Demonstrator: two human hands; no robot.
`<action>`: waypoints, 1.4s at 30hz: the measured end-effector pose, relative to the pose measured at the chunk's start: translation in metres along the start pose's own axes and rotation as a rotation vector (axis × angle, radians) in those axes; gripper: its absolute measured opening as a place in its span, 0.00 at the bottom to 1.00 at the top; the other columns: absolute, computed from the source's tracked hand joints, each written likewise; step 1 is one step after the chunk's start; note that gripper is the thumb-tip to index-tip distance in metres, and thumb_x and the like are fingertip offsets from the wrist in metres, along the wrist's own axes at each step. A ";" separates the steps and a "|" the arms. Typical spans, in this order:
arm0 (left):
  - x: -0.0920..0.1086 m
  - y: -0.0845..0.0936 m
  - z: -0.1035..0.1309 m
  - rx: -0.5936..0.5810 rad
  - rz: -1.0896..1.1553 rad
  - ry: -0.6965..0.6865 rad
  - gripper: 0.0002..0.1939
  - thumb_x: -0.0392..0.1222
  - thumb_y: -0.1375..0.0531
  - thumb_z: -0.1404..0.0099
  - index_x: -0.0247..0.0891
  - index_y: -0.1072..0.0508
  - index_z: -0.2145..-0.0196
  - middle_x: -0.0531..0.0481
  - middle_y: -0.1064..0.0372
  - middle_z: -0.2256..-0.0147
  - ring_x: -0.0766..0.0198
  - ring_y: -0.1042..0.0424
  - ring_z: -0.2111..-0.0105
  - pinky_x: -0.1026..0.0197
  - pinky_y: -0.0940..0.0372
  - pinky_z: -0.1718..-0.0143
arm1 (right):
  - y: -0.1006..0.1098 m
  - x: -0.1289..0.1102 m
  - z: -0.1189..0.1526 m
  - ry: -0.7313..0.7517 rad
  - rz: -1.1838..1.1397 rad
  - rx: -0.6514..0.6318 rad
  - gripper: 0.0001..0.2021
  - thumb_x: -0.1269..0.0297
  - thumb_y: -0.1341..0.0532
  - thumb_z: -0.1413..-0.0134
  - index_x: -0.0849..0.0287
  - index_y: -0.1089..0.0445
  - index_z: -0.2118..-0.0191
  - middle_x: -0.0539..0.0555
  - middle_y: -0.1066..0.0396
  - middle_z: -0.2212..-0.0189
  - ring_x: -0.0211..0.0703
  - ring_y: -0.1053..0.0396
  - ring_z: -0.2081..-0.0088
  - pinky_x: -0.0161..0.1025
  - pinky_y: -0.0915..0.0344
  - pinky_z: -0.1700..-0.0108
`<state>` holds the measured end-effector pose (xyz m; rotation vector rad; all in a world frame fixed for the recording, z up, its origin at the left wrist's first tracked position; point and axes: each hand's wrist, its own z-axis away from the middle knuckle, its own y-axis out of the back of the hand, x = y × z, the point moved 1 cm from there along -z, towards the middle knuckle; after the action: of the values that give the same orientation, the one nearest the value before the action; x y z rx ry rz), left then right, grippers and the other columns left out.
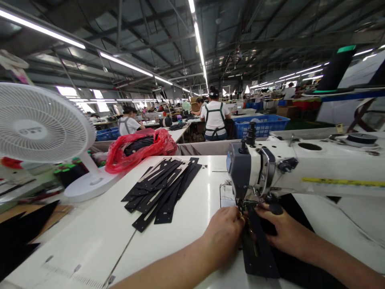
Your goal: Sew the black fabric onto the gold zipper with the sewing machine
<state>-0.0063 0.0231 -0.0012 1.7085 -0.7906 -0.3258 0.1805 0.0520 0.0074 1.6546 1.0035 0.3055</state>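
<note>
A white sewing machine (319,168) with a dark grey head stands at the right of the table. Under its needle area lies a black strip (260,257) with a long slot and small holes near its lower end. My left hand (225,233) is closed at the strip's left edge, fingertips pinched close beside the presser foot. On the other side my right hand (285,230) grips the strip's right edge, its fingers partly hidden. A larger black fabric piece (297,216) spreads beneath my right hand and forearm. The needle point is hidden.
Left of the machine, a pile of black slotted strips (164,188) lies on the white table (84,237). Behind it sits a red plastic bag (120,150) with dark material. A white fan (39,124) stands at left. Co-workers and a blue crate (261,124) are beyond.
</note>
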 end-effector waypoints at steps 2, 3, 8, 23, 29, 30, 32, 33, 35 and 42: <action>0.000 0.001 0.000 -0.004 0.015 0.014 0.14 0.32 0.45 0.41 0.33 0.31 0.57 0.44 0.34 0.61 0.56 0.34 0.61 0.56 0.35 0.57 | 0.001 -0.002 -0.004 -0.025 -0.089 -0.027 0.16 0.65 0.39 0.54 0.58 0.30 0.56 0.57 0.29 0.57 0.49 0.31 0.57 0.42 0.33 0.54; 0.000 0.001 0.001 -0.002 0.022 0.017 0.14 0.32 0.45 0.42 0.33 0.31 0.57 0.44 0.35 0.61 0.57 0.34 0.61 0.56 0.35 0.57 | 0.001 -0.003 -0.004 -0.059 -0.125 -0.017 0.16 0.67 0.39 0.55 0.57 0.30 0.56 0.56 0.28 0.58 0.48 0.30 0.59 0.41 0.32 0.56; 0.006 0.003 0.004 0.057 -0.029 0.004 0.06 0.34 0.45 0.39 0.35 0.31 0.63 0.46 0.35 0.63 0.58 0.35 0.64 0.56 0.36 0.61 | 0.000 -0.010 -0.002 -0.211 -0.282 0.037 0.12 0.69 0.44 0.54 0.57 0.30 0.62 0.53 0.26 0.66 0.47 0.28 0.66 0.39 0.30 0.64; 0.017 0.004 0.015 0.094 -0.050 -0.135 0.07 0.36 0.44 0.37 0.35 0.29 0.61 0.46 0.33 0.68 0.58 0.34 0.69 0.54 0.36 0.68 | -0.007 -0.012 0.005 -0.242 -0.278 0.034 0.10 0.68 0.46 0.51 0.58 0.29 0.64 0.55 0.27 0.66 0.47 0.30 0.64 0.41 0.32 0.62; 0.015 0.003 0.020 0.188 0.053 -0.004 0.12 0.33 0.45 0.39 0.33 0.30 0.57 0.40 0.32 0.54 0.54 0.31 0.56 0.51 0.33 0.55 | -0.021 -0.017 0.025 -0.123 0.095 0.245 0.16 0.69 0.48 0.46 0.59 0.33 0.51 0.61 0.32 0.53 0.53 0.35 0.52 0.52 0.36 0.52; 0.014 0.002 0.021 0.188 0.076 -0.016 0.12 0.33 0.45 0.39 0.33 0.29 0.57 0.41 0.31 0.54 0.54 0.31 0.55 0.52 0.34 0.52 | -0.021 -0.018 0.028 -0.092 0.113 0.245 0.18 0.70 0.48 0.45 0.58 0.34 0.50 0.60 0.32 0.52 0.52 0.35 0.51 0.51 0.36 0.51; 0.012 0.001 0.021 0.163 0.124 -0.070 0.12 0.33 0.46 0.38 0.34 0.29 0.57 0.43 0.30 0.54 0.57 0.30 0.55 0.53 0.36 0.49 | -0.020 -0.020 0.031 -0.053 0.107 0.227 0.19 0.72 0.49 0.45 0.57 0.34 0.48 0.58 0.32 0.52 0.50 0.35 0.50 0.49 0.35 0.51; 0.011 0.000 0.021 0.155 0.141 -0.093 0.12 0.33 0.47 0.37 0.34 0.29 0.56 0.43 0.30 0.54 0.59 0.29 0.55 0.54 0.37 0.48 | -0.019 -0.020 0.032 -0.046 0.098 0.222 0.19 0.72 0.49 0.45 0.57 0.34 0.49 0.58 0.32 0.52 0.49 0.35 0.50 0.48 0.35 0.51; 0.011 0.001 0.020 0.163 0.158 -0.131 0.13 0.33 0.49 0.35 0.33 0.30 0.55 0.44 0.29 0.54 0.60 0.29 0.55 0.55 0.37 0.47 | -0.017 -0.020 0.032 -0.051 0.078 0.214 0.18 0.72 0.48 0.46 0.57 0.33 0.50 0.58 0.31 0.52 0.48 0.35 0.50 0.47 0.35 0.51; 0.016 0.002 0.019 0.234 0.061 -0.189 0.11 0.33 0.50 0.33 0.30 0.29 0.59 0.41 0.28 0.57 0.57 0.28 0.57 0.53 0.33 0.51 | -0.017 -0.019 0.031 -0.031 0.075 0.178 0.17 0.76 0.48 0.48 0.59 0.30 0.55 0.60 0.31 0.53 0.48 0.35 0.50 0.48 0.35 0.50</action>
<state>-0.0062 -0.0014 -0.0021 1.8860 -1.0509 -0.3681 0.1820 0.0171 -0.0128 1.8559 0.9697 0.2456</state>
